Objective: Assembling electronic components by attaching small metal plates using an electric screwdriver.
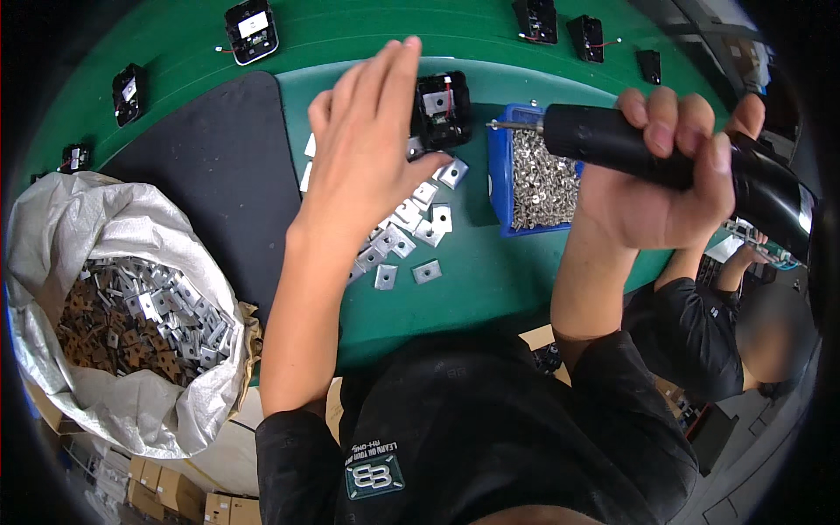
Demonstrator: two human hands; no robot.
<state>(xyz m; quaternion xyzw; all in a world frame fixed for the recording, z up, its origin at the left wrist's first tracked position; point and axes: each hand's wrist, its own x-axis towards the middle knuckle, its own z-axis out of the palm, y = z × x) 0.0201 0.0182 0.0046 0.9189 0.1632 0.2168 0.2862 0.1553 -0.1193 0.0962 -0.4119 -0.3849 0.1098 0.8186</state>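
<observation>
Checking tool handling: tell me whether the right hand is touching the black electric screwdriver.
Touching: the head view shows the right hand wrapped around the black electric screwdriver.

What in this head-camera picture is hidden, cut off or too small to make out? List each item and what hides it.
- Metal plates: part of the pile lies under the left hand.
- Black housing: its left edge is behind the left hand's fingers.
- Electric screwdriver: its middle is wrapped by the right hand; its rear runs into the dark fisheye rim.
- Blue screw bin: its right side is behind the right hand.
- Co-worker's hand: too small to tell what it holds.
</observation>
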